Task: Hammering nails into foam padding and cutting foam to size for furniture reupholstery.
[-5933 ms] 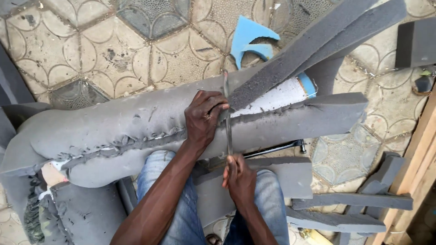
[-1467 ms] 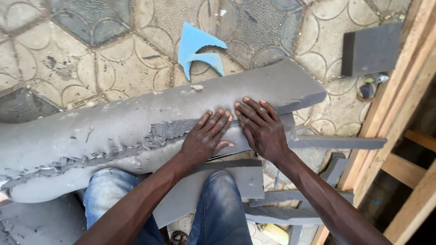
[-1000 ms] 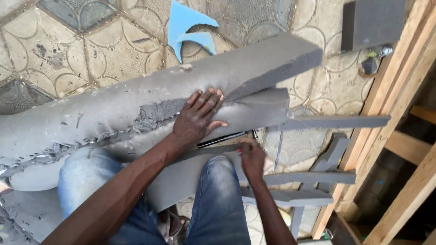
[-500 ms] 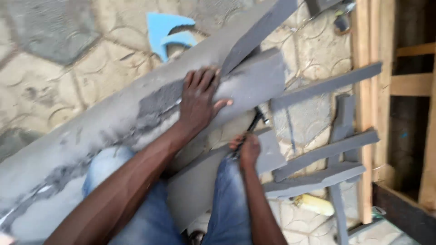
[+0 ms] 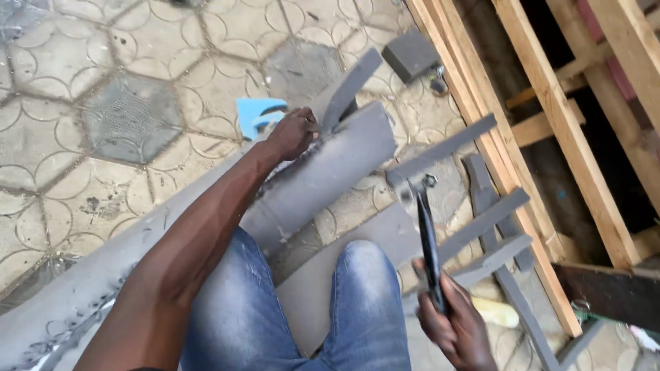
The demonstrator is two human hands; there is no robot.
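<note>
Left hand (image 5: 292,132) is closed in a grip on the far end of the long grey foam roll (image 5: 323,175), fingers curled over its top edge just below a loose grey flap that sticks up past it. That roll runs from the lower left, across the blue-jeaned knees (image 5: 364,295), up toward the blue foam scrap (image 5: 256,115) lying on the patterned paving beyond it. Right hand (image 5: 457,330), well to the right of the roll and nearer the wooden frame (image 5: 543,130), is wrapped shut around the handles of dark scissors (image 5: 427,247), whose blades point away toward cut grey strips (image 5: 474,227) strewn beside the roll. By the look of it, this is a pause between cuts: one hand steadies the foam while the tool is held clear. Any next cut would call for bringing the blades back over to the roll's gripped end and keeping the foam taut.
</note>
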